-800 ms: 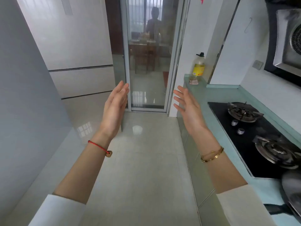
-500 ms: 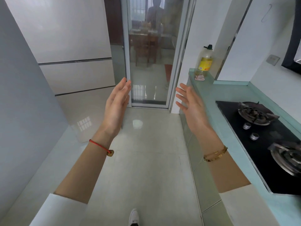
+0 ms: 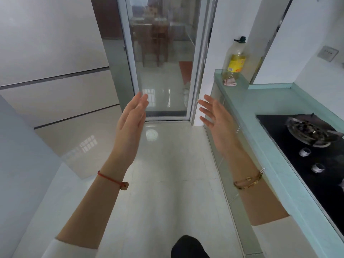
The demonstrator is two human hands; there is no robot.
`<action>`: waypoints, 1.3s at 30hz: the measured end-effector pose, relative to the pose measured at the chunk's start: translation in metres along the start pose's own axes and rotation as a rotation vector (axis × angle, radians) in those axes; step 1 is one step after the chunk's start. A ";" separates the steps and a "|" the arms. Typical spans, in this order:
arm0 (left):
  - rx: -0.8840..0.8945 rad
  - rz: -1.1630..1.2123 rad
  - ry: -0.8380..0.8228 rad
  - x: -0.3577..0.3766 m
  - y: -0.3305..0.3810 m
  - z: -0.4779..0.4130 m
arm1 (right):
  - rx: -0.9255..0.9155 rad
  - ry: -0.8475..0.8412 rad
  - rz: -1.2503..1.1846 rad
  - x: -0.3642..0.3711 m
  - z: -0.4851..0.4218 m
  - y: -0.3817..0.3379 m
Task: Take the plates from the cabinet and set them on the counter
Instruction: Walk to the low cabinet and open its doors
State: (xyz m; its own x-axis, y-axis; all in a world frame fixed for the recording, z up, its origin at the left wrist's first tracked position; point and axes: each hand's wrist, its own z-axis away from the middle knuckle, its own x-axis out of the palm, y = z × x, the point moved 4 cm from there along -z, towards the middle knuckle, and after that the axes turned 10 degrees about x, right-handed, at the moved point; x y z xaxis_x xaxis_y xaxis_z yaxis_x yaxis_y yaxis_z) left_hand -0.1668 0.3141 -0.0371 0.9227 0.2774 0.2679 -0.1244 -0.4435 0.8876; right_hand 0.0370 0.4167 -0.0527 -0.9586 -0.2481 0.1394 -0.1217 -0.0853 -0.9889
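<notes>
We're holding our left hand (image 3: pixel 131 125) up over the tile floor (image 3: pixel 167 183), fingers spread wide, gripping nothing. Our right hand (image 3: pixel 216 123) is doing the same beside the green counter (image 3: pixel 270 112). Plates aren't showing anywhere; an oil bottle (image 3: pixel 235 60) is sitting on the counter's far end.

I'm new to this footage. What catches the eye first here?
Two bare open hands, the left hand and the right hand, are raised mid-frame above the pale floor, holding nothing. To the right runs a green counter with a black stove and an oil bottle at its far end.
</notes>
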 end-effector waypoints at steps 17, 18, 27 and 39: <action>-0.043 -0.006 0.064 0.012 -0.129 -0.246 | 0.066 -0.041 0.045 -0.005 -0.274 0.011; -0.044 0.002 0.078 0.013 -0.136 -0.263 | 0.070 -0.047 0.052 -0.004 -0.294 0.009; -0.071 0.046 0.116 0.002 -0.196 -0.384 | 0.086 -0.047 0.014 0.006 -0.427 0.012; -0.149 0.134 -0.042 -0.021 -0.299 -0.604 | 0.078 0.146 -0.059 0.030 -0.623 0.025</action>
State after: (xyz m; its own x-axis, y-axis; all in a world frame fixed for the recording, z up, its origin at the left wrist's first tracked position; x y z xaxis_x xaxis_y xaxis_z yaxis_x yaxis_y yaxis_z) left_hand -0.3695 0.9552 -0.0821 0.9082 0.1873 0.3742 -0.2967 -0.3425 0.8914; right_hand -0.1553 1.0080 -0.1054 -0.9783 -0.0980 0.1828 -0.1643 -0.1717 -0.9714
